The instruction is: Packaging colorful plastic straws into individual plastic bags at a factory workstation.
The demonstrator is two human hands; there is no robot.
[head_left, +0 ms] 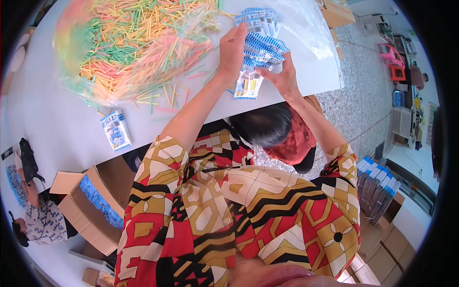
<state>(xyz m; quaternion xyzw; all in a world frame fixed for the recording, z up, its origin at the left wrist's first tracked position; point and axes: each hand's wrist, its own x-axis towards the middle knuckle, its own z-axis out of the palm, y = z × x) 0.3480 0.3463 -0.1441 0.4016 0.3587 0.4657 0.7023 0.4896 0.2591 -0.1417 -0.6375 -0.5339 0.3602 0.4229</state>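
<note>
Several small clear packets with blue-and-white striped ends (264,47) lie bunched near the table's front edge, between my two hands. My left hand (233,51) is closed along their left side, its fingertips partly behind the packets. On the right, my right hand (285,79) grips the bunch, thumb in front and fingers at the far side. The lowest packet (247,86) shows thin coloured sticks inside and hangs toward the table edge. Behind the bunch lies another striped packet (260,20). How many packets each hand holds cannot be made out.
Loose pastel sticks (117,52) spill from a clear plastic bag (158,79) at the left. A single packet (116,130) lies near the front edge. A person's dark-haired head (263,125) is just below the table edge. An open carton (88,205) holds blue packaging. Another person (45,222) sits far left.
</note>
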